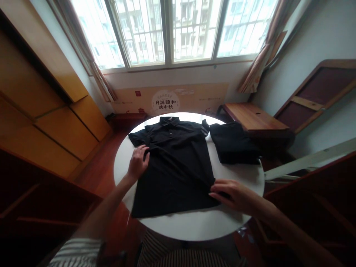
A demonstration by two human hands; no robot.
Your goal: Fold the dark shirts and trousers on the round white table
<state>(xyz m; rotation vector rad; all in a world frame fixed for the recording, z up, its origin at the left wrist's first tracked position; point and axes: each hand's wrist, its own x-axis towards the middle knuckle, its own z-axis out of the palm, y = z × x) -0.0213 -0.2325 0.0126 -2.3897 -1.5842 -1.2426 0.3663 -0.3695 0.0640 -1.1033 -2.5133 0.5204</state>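
Observation:
A black polo shirt (172,174) lies spread on the round white table (178,228), its collar toward the window and its hem toward me. At the shirt's left edge, just below the sleeve, my left hand (139,161) pinches the cloth. My right hand (229,193) grips the right edge near the hem, thumb and fingers closed on it. Shallow creases run slantwise across the shirt between both hands. Beside it on the right sits a folded stack of black clothing (235,142), close to the shirt's right sleeve.
Beyond the table, a wooden cabinet (256,115) stands at the right, near a wood-framed panel (314,94) against the wall. Yellow-brown cupboards (55,122) line the left side. A barred window (178,29) with curtains is ahead, above a printed banner (133,96).

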